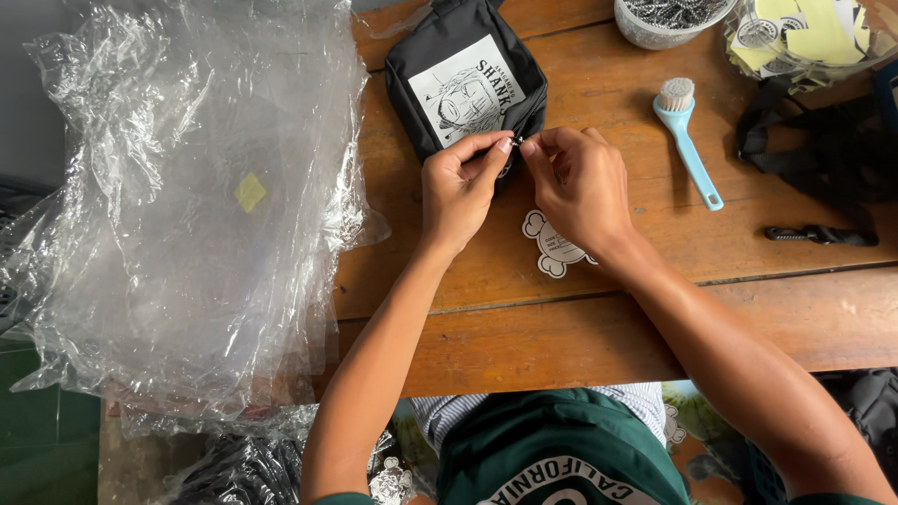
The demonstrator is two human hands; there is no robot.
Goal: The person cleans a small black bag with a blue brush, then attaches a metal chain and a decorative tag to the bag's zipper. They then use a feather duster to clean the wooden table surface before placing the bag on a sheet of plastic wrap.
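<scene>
A small black fabric pouch [440,56] with a white printed patch lies on the wooden table [655,234]. My left hand [458,192] and my right hand [580,187] meet at the pouch's near edge. Thumb and forefinger of both hands pinch something tiny and metallic there, too small to identify. Under my right wrist lies a white die-cut tag [552,251] with a rounded, bone-like outline.
A stack of clear plastic bags [187,206] covers the table's left end. A light blue brush [687,140] lies to the right, beside black straps [823,159]. At the far edge stand a bowl of metal pieces [669,19] and a bag of yellow tags [804,37].
</scene>
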